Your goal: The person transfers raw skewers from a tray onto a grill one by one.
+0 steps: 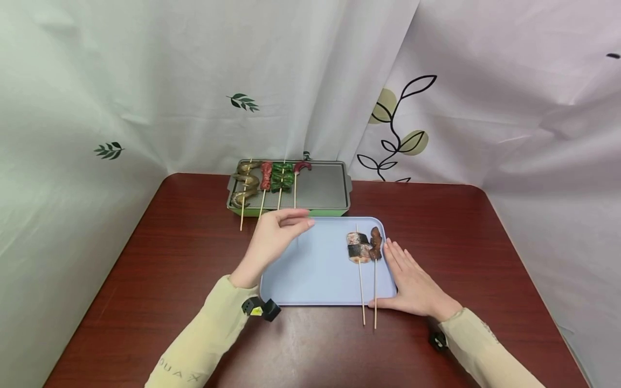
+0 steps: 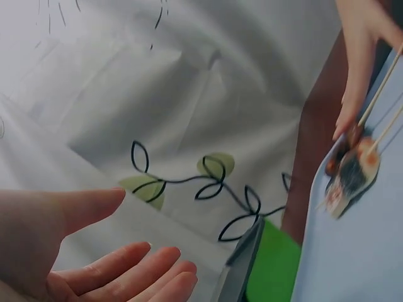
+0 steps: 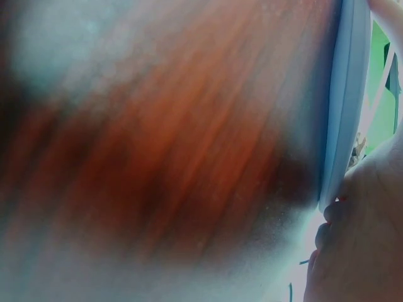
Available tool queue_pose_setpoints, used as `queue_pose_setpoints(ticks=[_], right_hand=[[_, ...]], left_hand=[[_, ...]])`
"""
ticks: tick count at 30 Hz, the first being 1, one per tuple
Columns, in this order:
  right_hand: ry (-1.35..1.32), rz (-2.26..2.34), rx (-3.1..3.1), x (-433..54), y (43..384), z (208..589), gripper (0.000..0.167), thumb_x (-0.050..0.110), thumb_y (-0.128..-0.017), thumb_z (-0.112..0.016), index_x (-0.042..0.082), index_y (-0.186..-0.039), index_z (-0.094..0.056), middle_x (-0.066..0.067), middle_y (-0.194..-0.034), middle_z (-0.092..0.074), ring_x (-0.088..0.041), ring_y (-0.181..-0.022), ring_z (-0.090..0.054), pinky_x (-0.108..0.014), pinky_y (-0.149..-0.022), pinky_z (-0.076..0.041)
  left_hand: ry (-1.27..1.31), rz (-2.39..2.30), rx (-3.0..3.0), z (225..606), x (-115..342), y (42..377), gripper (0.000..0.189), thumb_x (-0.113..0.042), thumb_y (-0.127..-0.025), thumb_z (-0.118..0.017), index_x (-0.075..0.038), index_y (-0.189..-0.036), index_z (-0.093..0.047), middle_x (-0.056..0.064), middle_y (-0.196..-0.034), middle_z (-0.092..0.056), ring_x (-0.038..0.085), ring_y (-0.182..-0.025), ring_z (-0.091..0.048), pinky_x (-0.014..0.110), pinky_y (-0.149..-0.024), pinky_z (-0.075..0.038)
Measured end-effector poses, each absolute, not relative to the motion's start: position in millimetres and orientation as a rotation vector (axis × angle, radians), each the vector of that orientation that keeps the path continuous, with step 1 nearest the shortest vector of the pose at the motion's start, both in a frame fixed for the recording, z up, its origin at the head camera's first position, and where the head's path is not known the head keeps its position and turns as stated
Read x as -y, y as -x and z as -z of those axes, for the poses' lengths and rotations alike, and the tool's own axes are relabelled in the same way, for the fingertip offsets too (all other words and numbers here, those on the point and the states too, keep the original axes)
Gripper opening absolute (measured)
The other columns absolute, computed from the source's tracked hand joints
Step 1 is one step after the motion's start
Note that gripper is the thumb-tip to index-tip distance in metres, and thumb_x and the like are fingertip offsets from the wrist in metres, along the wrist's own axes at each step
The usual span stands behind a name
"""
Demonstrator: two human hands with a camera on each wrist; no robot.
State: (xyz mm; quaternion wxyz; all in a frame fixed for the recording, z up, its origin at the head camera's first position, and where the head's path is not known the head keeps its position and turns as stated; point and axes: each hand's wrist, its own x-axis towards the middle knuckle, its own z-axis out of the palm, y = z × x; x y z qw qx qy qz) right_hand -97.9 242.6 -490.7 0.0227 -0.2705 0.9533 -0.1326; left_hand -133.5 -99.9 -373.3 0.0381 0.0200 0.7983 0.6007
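My left hand [image 1: 277,237] hovers over the far left corner of the light blue tray [image 1: 310,269]. Its thumb stands apart from its fingers, and nothing lies between them in the left wrist view. With straight fingers along the right rim and the thumb by the near edge, my right hand [image 1: 414,285] rests against the tray. Beside it on the tray lie a skewer of pale, dark-banded slices [image 1: 358,252] and a brown meat skewer [image 1: 375,243], their sticks reaching past the near edge. Behind the left hand are grill-pan skewers: shrimp-like [image 1: 246,186], red meat [image 1: 266,177], green pieces [image 1: 282,178], and a dark red curl [image 1: 302,166].
The grey grill pan [image 1: 325,186] with a green base stands at the back of the dark red wooden table [image 1: 436,215], right behind the tray. Its skewers' sticks jut toward the front. White patterned curtains [image 1: 194,81] hang around the table.
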Motion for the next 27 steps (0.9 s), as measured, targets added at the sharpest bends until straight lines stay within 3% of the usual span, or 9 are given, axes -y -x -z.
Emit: queue_pose_setpoints(ticks=[6, 23, 27], right_hand=[[0.84, 0.417, -2.951, -243, 98, 490, 0.136, 0.087, -0.072, -0.064, -0.009, -0.158, -0.018, -0.025, -0.166, -0.011, -0.039, -0.152, -0.013, -0.05, -0.123, -0.014], [0.841, 0.437, -2.955, -241, 97, 490, 0.136, 0.086, -0.073, -0.065, -0.01, -0.157, -0.02, -0.026, -0.165, -0.012, -0.039, -0.151, -0.015, -0.053, -0.122, -0.017], [0.855, 0.446, -2.965, -242, 97, 490, 0.135, 0.085, -0.073, -0.066, -0.011, -0.156, -0.021, -0.027, -0.164, -0.014, -0.041, -0.151, -0.017, -0.054, -0.121, -0.018]], left_hand=[[-0.098, -1.868, -2.398, 385, 91, 119, 0.034, -0.027, -0.089, -0.081, -0.012, -0.119, -0.076, 0.0, -0.108, -0.075, 0.016, -0.102, -0.071, 0.042, -0.094, -0.055], [-0.153, -1.901, -2.154, 438, 59, 90, 0.048, -0.018, -0.089, -0.081, 0.008, -0.126, -0.066, 0.019, -0.114, -0.072, 0.027, -0.106, -0.07, 0.038, -0.092, -0.057], [-0.157, -1.883, -2.128, 450, 50, 85, 0.047, -0.018, -0.088, -0.082, 0.008, -0.124, -0.068, 0.016, -0.109, -0.074, 0.024, -0.106, -0.07, 0.037, -0.092, -0.057]])
